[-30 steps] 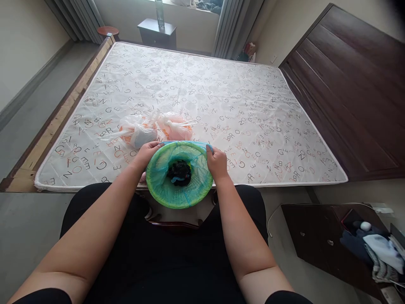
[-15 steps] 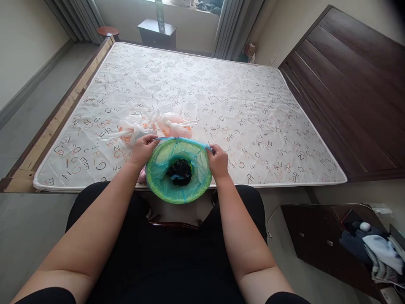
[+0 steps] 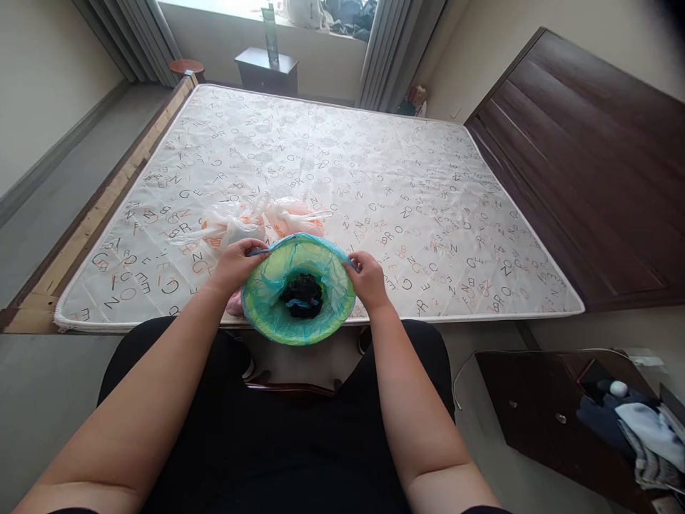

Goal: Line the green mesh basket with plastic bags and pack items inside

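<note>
A round green trash bin (image 3: 257, 314), lined with a thin blue-green plastic bag (image 3: 332, 285), sits between my knees at the mattress edge, its mouth facing me. Something black and crumpled (image 3: 302, 294) lies deep inside it, with bits of blue on top. My left hand (image 3: 240, 263) pinches the bag's edge at the upper left of the rim. At the upper right, my right hand (image 3: 367, 277) grips the same edge between thumb and fingers. Just past the rim, two tied white plastic bags (image 3: 230, 223) with orange print rest on the mattress.
The letter-printed mattress (image 3: 428, 214) spreads out ahead, with a dark wooden headboard (image 3: 578, 164) to the right. A low dark cabinet (image 3: 529, 414) holding clothes stands at the lower right. Something pink (image 3: 234, 304) lies by the bin's left side.
Both hands have slid slightly down along the rim. The bag's edge, stretched straight between them before, now curves around the far side of the bin. My view has tilted up a little.
</note>
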The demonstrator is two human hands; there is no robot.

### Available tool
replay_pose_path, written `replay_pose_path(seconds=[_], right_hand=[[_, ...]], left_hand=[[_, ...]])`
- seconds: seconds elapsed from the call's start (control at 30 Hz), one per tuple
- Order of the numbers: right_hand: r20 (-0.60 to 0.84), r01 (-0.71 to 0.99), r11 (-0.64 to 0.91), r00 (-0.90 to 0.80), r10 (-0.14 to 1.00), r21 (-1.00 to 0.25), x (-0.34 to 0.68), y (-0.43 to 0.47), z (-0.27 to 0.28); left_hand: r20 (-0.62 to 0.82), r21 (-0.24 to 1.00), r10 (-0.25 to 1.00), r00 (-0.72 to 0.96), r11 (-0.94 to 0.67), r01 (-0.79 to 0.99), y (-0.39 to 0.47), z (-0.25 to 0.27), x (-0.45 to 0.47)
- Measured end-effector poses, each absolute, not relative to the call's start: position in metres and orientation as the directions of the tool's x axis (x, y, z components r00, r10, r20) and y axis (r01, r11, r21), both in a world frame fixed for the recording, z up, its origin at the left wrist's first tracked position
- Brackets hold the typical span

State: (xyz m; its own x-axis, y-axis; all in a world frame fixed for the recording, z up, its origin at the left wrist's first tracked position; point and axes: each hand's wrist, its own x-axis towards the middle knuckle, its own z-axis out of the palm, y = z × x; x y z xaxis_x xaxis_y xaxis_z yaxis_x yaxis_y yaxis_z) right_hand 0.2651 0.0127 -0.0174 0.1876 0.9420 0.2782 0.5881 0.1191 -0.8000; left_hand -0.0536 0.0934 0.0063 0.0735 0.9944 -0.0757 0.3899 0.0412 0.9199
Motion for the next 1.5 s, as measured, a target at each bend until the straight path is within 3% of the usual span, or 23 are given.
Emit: replay_pose_path(seconds=[0.17,0.33,0.5,0.7,1.0,1.2,1.5], right_hand=[[0.337,0.622,0.168,0.163,0.927,-0.765,0.266,0.012,-0.017],[0.384,0.628,0.156,0.245,0.89,-0.762,0.264,0.011,-0.018],[0.388,0.628,0.14,0.277,0.879,-0.765,0.258,0.011,-0.022],[0.331,0.621,0.098,0.272,0.904,-0.778,0.251,0.01,-0.024],[0.517,0.695,0.234,0.226,0.826,-0.679,0.252,0.011,-0.023],[0.553,0.71,0.279,0.184,0.812,-0.647,0.249,0.012,-0.026],[0.484,0.624,0.194,0.334,0.809,-0.757,0.249,0.01,-0.028]], left_hand=[[0.115,0.862,0.992,-0.052,-0.074,0.501,0.093,0.004,-0.052],[0.062,0.953,0.989,-0.132,-0.019,0.301,0.093,0.005,-0.05],[0.129,0.922,0.982,-0.135,-0.068,0.381,0.088,0.001,-0.045],[0.297,0.797,0.952,0.073,-0.289,0.53,0.082,0.001,-0.042],[0.403,0.748,0.914,0.052,-0.362,0.556,0.082,0.003,-0.043],[0.435,0.71,0.871,0.228,-0.487,0.509,0.083,-0.003,-0.043],[0.41,0.792,0.911,0.036,-0.376,0.482,0.081,-0.003,-0.039]])
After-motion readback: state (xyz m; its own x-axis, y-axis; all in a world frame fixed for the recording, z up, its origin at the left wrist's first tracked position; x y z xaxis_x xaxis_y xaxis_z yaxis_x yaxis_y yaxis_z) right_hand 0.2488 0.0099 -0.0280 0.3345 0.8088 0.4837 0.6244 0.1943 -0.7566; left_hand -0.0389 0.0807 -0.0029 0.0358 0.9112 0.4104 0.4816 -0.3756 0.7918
